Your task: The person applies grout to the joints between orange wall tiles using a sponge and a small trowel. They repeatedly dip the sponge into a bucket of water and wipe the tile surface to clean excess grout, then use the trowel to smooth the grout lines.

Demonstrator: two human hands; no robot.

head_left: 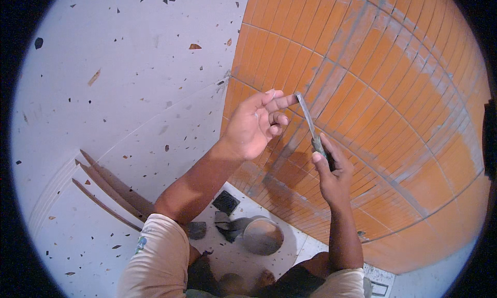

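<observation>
My right hand (335,171) is closed around the dark handle of a putty knife (306,113), its thin grey blade seen nearly edge-on and pointing up and left. Beside the blade's tip, my left hand (253,123) is raised with the palm partly showing and the fingers apart, some of them curled. Its stretched index finger, grey at the end, reaches the tip of the blade. Behind both hands rises an orange tiled wall (290,39) with narrow vertical strips, grey joints and smears of pale grout.
A round bucket (263,237) with greyish contents stands on the floor below my hands. Dark cloth-like material lies beside it, near a black square drain cover (225,202). At left is a white speckled wall (129,91) with brown-edged curved ledges (111,187).
</observation>
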